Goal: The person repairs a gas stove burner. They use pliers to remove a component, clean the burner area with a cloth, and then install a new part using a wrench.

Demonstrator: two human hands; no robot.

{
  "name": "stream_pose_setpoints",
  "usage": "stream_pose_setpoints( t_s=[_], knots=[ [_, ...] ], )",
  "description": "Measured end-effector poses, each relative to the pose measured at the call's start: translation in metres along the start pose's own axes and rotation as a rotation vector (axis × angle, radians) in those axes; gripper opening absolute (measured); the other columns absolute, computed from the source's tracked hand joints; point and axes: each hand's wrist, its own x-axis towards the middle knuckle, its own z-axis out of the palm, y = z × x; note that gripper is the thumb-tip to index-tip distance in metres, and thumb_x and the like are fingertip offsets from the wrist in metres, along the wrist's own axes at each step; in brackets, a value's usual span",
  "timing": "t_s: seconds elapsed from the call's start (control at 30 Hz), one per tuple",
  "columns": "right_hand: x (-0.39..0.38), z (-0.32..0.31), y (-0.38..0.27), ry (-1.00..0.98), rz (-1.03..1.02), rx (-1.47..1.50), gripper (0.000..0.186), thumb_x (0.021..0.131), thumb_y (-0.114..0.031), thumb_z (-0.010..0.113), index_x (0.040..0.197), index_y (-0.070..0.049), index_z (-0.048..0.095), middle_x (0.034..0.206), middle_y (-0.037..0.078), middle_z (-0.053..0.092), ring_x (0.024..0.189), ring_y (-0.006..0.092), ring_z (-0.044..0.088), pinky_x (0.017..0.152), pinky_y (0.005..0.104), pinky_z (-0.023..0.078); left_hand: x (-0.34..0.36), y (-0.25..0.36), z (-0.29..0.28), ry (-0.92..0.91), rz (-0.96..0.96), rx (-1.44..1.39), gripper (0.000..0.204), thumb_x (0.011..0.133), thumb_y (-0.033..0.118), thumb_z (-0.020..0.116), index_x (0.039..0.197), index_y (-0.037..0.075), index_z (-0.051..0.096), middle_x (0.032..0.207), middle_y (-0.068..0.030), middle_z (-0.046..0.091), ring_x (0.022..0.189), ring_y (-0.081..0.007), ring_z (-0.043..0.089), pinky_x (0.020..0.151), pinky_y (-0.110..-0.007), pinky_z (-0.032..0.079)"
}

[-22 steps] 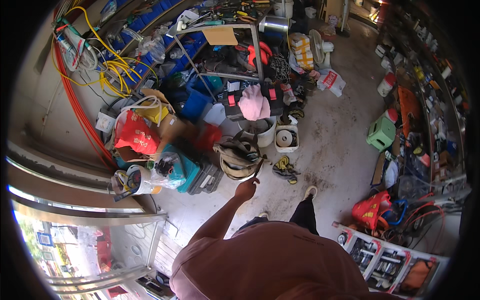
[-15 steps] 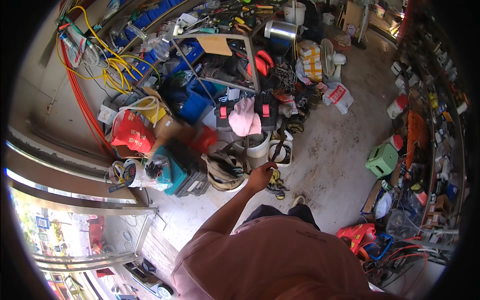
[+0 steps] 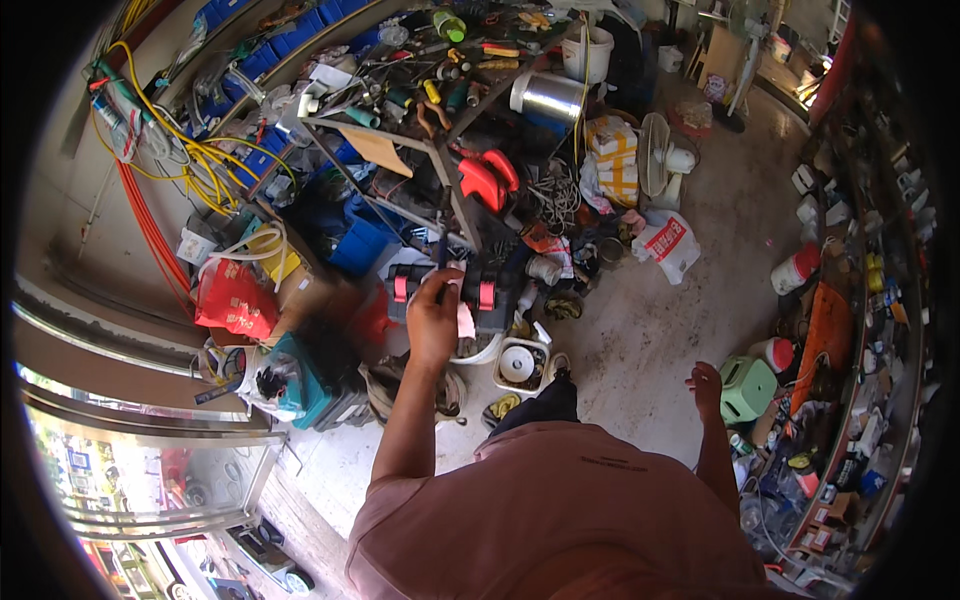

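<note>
My left hand (image 3: 433, 310) is raised at the centre, closed on a long dark object (image 3: 441, 247), perhaps a tool, which points up toward the metal rack (image 3: 459, 203). It is in front of a black toolbox (image 3: 496, 313) with pink latches; a pink cloth (image 3: 464, 318) lies partly hidden behind the hand. Below the toolbox are a square white container (image 3: 535, 370) and a khaki bag (image 3: 445, 395). My right hand (image 3: 705, 385) hangs at the right beside a green plastic stool (image 3: 745, 390), fingers loosely apart with nothing in them.
Tools crowd the rack top, with blue bins (image 3: 355, 248) below. Boxes, a red bag (image 3: 237, 303) and a teal case (image 3: 305, 380) stand left. A fan (image 3: 655, 155) and white plastic bag (image 3: 668, 248) are behind. Cluttered shelving (image 3: 870, 340) runs along the right; a glass door frame is lower left.
I have stepped forward toward the rack. My left hand has risen from near the khaki bag to the toolbox, still holding the dark object. My right hand has come into view.
</note>
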Motion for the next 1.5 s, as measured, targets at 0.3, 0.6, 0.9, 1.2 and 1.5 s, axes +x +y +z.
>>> stream_pose_setpoints(
  t_s=[0.3,0.6,0.9,1.2,1.5],
  knots=[
    [0.078,-0.028,0.035,0.007,0.381,-0.010,0.021,0.083,-0.009,0.059,0.103,-0.004,0.060,0.078,0.006,0.059,0.059,0.0192,0.062,0.047,0.0284,0.046,0.217,-0.004,0.041,0.299,0.134,0.298,0.018,0.090,0.017,0.054,0.103,0.016,0.067,0.088,-0.0161,0.065,0.081,-0.0349,0.063,0.071,-0.041,0.049],
    [0.189,-0.020,0.034,-0.110,0.526,-0.144,0.017,0.084,-0.012,0.056,0.099,-0.007,0.061,0.074,0.005,0.059,0.058,0.0226,0.064,0.047,0.0343,0.047,0.366,-0.019,0.066,0.362,-0.051,0.487,0.027,0.089,0.030,0.054,0.110,0.018,0.067,0.102,-0.0200,0.064,0.095,-0.0372,0.061,0.081,-0.044,0.049],
    [0.410,0.072,-0.098,-0.326,0.296,-0.172,0.020,0.085,-0.012,0.056,0.102,-0.005,0.061,0.081,0.006,0.063,0.062,0.0203,0.065,0.048,0.0298,0.047,0.430,0.017,0.109,0.535,0.342,0.683,0.033,0.085,0.020,0.064,0.115,0.007,0.061,0.126,-0.0188,0.051,0.115,-0.0389,0.049,0.097,-0.045,0.041],
    [0.524,0.072,-0.163,-0.434,0.325,-0.250,0.014,0.088,-0.014,0.053,0.096,-0.004,0.059,0.072,0.005,0.058,0.058,0.0198,0.063,0.042,0.0296,0.042,0.387,0.008,0.120,0.860,0.125,1.056,0.042,0.083,0.017,0.061,0.124,0.008,0.054,0.137,-0.0214,0.042,0.126,-0.0409,0.039,0.104,-0.052,0.029],
    [0.666,0.096,-0.148,-0.485,0.416,-0.435,0.011,0.086,-0.012,0.057,0.092,-0.004,0.060,0.074,0.006,0.057,0.059,0.0214,0.063,0.043,0.0319,0.042,0.356,-0.008,0.132,0.918,-0.212,1.236,0.045,0.088,0.025,0.056,0.130,0.009,0.050,0.140,-0.0189,0.041,0.129,-0.0360,0.039,0.103,-0.048,0.030]
  ],
)
